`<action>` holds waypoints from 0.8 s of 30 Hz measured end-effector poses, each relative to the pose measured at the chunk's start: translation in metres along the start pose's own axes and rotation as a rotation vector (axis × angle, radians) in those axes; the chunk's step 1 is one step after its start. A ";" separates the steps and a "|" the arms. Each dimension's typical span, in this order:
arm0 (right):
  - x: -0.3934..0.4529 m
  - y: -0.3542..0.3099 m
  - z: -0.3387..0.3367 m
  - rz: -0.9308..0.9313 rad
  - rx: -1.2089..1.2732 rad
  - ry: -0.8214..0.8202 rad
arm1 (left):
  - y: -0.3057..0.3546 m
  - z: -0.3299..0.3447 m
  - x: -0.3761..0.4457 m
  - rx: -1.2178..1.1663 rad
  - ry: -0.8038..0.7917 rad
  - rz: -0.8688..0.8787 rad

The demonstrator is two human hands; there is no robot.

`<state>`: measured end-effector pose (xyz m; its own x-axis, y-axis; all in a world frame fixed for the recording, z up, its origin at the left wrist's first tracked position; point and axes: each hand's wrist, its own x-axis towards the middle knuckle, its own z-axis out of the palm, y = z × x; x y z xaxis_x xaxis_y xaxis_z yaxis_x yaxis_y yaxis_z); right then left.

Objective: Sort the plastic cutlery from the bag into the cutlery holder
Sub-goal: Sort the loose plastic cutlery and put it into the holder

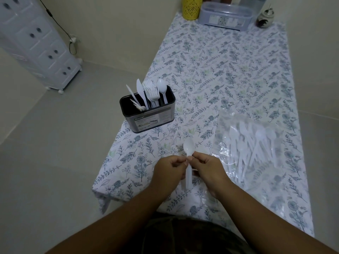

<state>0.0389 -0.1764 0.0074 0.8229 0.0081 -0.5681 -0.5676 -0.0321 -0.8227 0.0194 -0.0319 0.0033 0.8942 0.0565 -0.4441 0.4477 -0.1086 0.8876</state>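
**Spoon pinched between both my hands over the near edge of the table**

The long table (238,74) stretches away from me under a white cloth printed with blue-grey leaves and flowers. Off to my left on the floor stands a white plastic drawer cabinet (34,43) on small wheels.

On the cloth to my right lies the clear plastic bag (256,149), crumpled and flat, with a heap of white plastic cutlery showing through it; the pieces blur together, so I cannot tell which kinds they are.

At the far end of the table sit a clear lidded container (225,15), a yellow cut-pattern cylinder (191,7) just to its left, and a small dark jar (265,17) to its right.

The black cutlery holder (146,110) stands upright near the table's left edge, well apart from the bag. Knives lean in its left part, a bunch of forks stands in the middle, and one spoon rises at the right end.

My left hand (168,171) and right hand (207,169) meet just in front of me, fingers closed. Between them I grip a white spoon (188,158), bowl pointing away from me, handle running down between my palms. My right thumb and fingers pinch its neck; my left fingertips close on it from the other side.
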 end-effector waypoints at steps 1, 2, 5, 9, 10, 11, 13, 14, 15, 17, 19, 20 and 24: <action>0.000 0.000 0.001 -0.023 -0.038 -0.012 | -0.001 -0.001 0.001 0.028 0.013 0.005; 0.000 0.000 0.003 -0.035 -0.051 -0.019 | -0.003 -0.002 0.002 0.054 0.027 0.011; 0.002 -0.003 0.004 -0.040 -0.084 -0.008 | -0.005 -0.005 0.004 0.105 0.043 0.049; 0.006 -0.024 0.008 -0.117 -0.113 0.041 | 0.011 -0.013 0.012 0.216 0.123 0.217; 0.010 -0.035 0.011 -0.159 -0.134 0.061 | 0.021 -0.016 0.016 0.261 0.160 0.293; 0.013 -0.049 0.015 -0.213 -0.162 0.073 | 0.034 -0.020 0.019 0.296 0.197 0.372; 0.022 -0.081 0.024 -0.343 -0.197 0.079 | 0.065 -0.029 0.030 0.336 0.262 0.523; 0.026 -0.099 0.029 -0.403 -0.192 0.082 | 0.082 -0.034 0.036 0.337 0.292 0.577; 0.030 -0.116 0.035 -0.454 -0.175 0.085 | 0.098 -0.040 0.042 0.326 0.324 0.614; 0.039 -0.147 0.047 -0.538 -0.156 0.092 | 0.126 -0.051 0.057 0.322 0.412 0.664; 0.047 -0.169 0.058 -0.594 -0.161 0.094 | 0.144 -0.060 0.070 0.364 0.493 0.680; 0.052 -0.176 0.063 -0.605 -0.159 0.098 | 0.150 -0.063 0.075 0.374 0.510 0.668; 0.074 -0.179 0.070 -0.592 -0.197 0.151 | 0.155 -0.066 0.089 0.413 0.495 0.591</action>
<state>0.1993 -0.0997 0.1111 0.9982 -0.0595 0.0017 -0.0131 -0.2485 -0.9685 0.1683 0.0223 0.1091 0.9193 0.2919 0.2641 -0.0381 -0.6016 0.7979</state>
